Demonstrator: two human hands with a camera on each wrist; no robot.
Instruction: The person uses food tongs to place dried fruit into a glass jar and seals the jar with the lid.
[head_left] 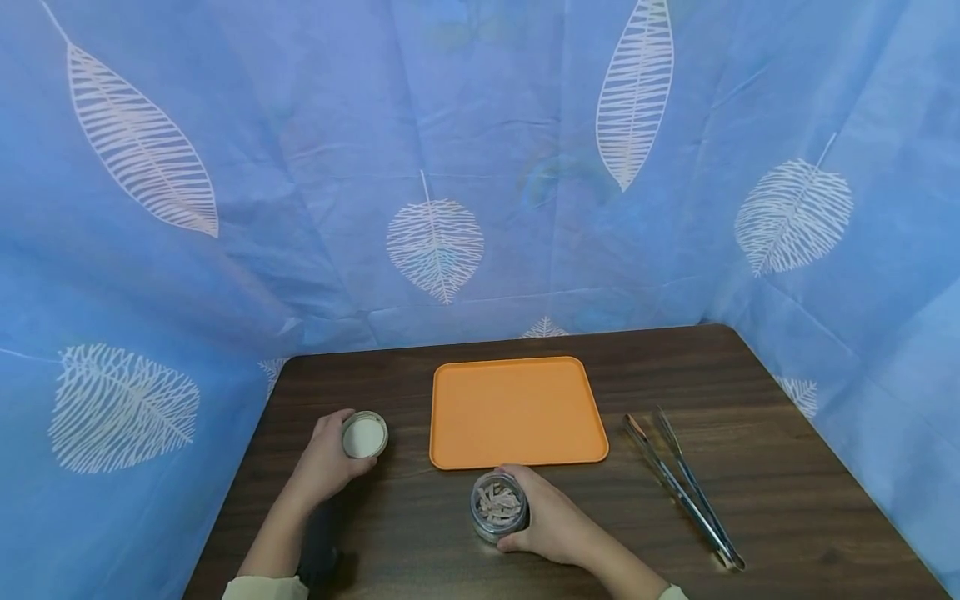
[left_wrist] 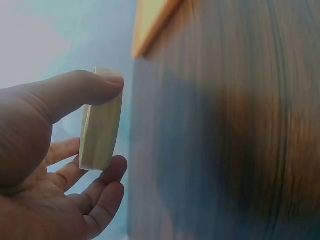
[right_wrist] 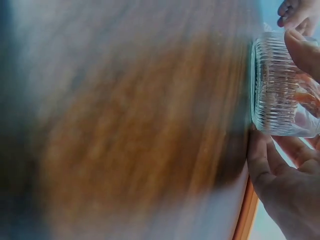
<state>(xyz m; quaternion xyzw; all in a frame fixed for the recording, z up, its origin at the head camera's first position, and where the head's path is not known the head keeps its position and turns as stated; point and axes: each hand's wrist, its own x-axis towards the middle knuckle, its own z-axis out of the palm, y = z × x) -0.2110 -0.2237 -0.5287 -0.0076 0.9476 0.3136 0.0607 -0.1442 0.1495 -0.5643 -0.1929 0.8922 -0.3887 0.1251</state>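
In the head view my left hand holds a round jar lid over the table's left side, its pale inner face upward. The left wrist view shows the lid edge-on, pinched between thumb and fingers. My right hand grips a glass jar in front of the tray. The jar has no lid on and contains pale, strip-like pieces. Ribbed clear glass shows in the right wrist view, with the thumb on one side and fingers on the other; the jar stands on the table.
An orange rectangular tray lies at the table's middle back, with nothing on it. Metal tongs rest spread on the right. The dark wooden table is backed by a blue curtain with white leaf prints.
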